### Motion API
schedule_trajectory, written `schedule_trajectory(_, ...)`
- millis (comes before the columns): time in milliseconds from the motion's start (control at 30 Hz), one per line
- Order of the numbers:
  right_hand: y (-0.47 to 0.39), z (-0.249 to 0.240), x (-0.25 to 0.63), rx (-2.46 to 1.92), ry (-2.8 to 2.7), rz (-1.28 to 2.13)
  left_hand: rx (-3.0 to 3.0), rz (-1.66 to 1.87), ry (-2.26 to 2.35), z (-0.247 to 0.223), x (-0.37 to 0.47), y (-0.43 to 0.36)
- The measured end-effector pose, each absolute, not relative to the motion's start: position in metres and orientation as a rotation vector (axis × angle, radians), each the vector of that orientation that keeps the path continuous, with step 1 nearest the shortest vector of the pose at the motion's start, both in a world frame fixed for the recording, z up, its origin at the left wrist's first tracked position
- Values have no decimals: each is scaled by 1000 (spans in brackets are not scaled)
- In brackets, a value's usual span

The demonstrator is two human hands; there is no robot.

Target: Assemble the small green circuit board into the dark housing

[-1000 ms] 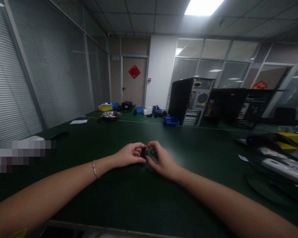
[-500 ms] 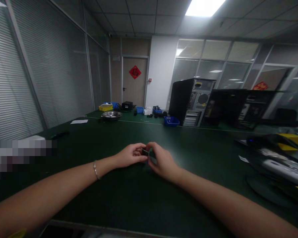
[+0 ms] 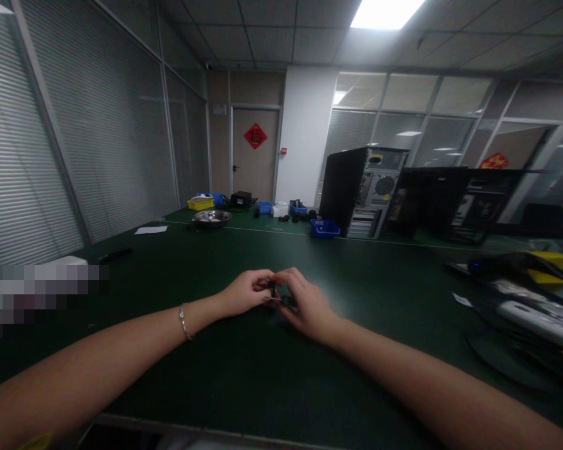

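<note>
Over the middle of the green tabletop (image 3: 206, 375), my left hand (image 3: 242, 294) and my right hand (image 3: 312, 311) meet at the fingertips. Between them is a small dark piece (image 3: 273, 288), pinched by the left fingers. A thin, light-coloured strip or rod (image 3: 274, 299) runs from it toward a dark bit (image 3: 287, 300) within my right fingers. Both hands are closed in a pinch. The parts are too small and dim to name, and whether they are joined cannot be seen. A bracelet circles my left wrist.
A blue bin (image 3: 324, 229) stands beside a black computer tower (image 3: 347, 190) at the back. Farther left are a metal bowl (image 3: 211, 218) and a yellow bin (image 3: 200, 204). Cables and a white device (image 3: 535, 319) lie to the right. White paper (image 3: 151, 230) rests at left.
My right fingers have shifted slightly around the small piece, and the thin strip now sits lower and shows more clearly. Both arms stay nearly in place.
</note>
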State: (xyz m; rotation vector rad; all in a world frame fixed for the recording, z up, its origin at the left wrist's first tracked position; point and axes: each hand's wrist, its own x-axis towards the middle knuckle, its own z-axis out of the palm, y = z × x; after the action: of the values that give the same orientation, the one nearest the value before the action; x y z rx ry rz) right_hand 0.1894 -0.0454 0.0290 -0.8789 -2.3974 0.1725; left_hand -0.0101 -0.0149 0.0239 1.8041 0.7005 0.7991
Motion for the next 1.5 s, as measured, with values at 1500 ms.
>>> schedule_trajectory(1500, -34, 23, 195, -1204, -2385, 262, 1809, 658, 854, 27, -24, -10)
